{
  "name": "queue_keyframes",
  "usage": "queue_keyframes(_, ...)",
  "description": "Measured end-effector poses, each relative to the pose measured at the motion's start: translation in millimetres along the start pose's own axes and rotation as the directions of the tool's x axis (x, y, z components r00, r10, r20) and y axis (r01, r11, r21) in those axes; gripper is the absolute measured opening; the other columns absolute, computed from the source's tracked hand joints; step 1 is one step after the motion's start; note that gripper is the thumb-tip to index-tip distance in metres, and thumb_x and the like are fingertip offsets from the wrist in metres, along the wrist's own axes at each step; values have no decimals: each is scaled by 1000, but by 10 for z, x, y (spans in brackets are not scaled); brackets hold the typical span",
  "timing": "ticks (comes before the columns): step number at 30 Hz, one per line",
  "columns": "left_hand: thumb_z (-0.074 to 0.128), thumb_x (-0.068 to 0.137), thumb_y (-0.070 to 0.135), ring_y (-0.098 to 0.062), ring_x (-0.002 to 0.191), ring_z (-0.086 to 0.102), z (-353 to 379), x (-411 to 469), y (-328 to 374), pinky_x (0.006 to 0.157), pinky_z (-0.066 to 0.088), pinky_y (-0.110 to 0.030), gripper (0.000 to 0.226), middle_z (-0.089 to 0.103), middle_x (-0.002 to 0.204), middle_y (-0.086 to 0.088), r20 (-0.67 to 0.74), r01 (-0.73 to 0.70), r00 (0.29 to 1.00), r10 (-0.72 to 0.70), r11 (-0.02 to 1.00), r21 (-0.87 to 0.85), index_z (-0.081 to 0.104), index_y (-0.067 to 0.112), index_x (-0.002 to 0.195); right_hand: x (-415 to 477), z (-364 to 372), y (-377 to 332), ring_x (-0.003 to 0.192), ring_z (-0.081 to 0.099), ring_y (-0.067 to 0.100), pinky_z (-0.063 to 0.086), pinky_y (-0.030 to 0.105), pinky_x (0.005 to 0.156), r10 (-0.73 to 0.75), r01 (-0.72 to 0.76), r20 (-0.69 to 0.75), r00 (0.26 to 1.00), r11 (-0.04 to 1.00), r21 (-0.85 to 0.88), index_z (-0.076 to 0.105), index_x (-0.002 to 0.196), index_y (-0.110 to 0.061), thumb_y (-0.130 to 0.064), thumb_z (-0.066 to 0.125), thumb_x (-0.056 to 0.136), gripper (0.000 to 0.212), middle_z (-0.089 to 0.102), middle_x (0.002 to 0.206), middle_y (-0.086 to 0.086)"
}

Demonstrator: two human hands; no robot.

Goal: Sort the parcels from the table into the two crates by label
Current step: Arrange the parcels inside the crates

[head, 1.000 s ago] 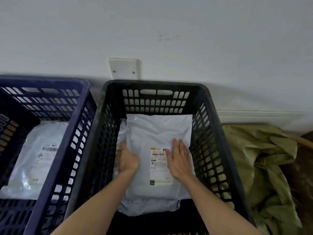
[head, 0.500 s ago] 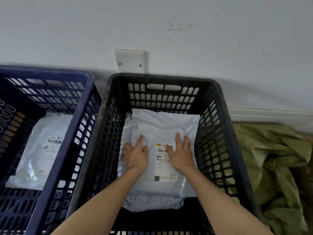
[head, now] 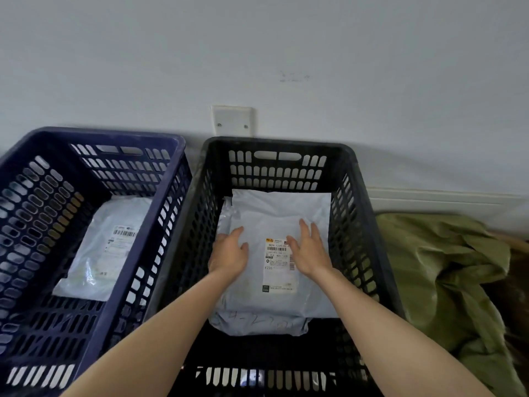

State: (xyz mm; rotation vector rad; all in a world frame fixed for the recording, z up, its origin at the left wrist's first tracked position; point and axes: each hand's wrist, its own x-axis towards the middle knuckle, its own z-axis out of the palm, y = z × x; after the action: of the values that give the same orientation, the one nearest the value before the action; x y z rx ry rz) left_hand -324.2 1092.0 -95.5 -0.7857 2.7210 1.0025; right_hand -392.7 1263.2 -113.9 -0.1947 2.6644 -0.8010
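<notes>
Broadly, two slotted plastic crates stand side by side against the wall: the dark blue crate on the left and the black crate on the right, with a crumpled olive-green sack lying past the black crate's right wall. A pale grey plastic mailer parcel lies flat on the blue crate's floor, label up. In the black crate a larger grey plastic mailer parcel sits against the far wall, stacked on a second grey parcel whose near edge, with handwriting on it, pokes out below. The left hand and the right hand both lie spread and flat on the top parcel, holding nothing, the left near its left edge and the right beside the white shipping label, its thumb touching the label's right margin. This drop looks nearly done. The likely trouble is slip: slick film on slick film could let the top parcel slide toward the crate's near wall if a palm drags it as the hands lift. A misread label would also put it in the wrong crate.
</notes>
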Motion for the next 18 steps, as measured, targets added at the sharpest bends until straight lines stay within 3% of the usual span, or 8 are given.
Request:
queue_keyframes(8,42,99,24,-29,125,46,-579,-628,126,98,44,-40,46,48,135,-11,-77,-247,961,266,949,196,39,24,145,-546,-342,-364,137,36,27,35,40,105,-278,278,-63,958,960,-5,21,150,-16,-38,35,103,54,23,157,6)
queue_keyframes(12,42,100,26,-27,126,42,-866,-999,150,95,46,-42,41,49,132,-7,-202,-272,925,322,932,238,44,27,141,-800,-422,-564,136,38,25,35,39,104,-365,367,-79,928,930,9,25,149,-18,-37,36,103,52,26,156,4)
queue_keyframes(18,42,100,23,-27,128,39,-1328,-1491,-16,95,45,-41,41,48,134,-7,-382,-214,879,285,953,216,45,24,141,-1103,-439,-1068,140,32,21,30,37,109,-518,521,-68,853,852,41,29,149,-16,-34,38,103,51,28,156,3)
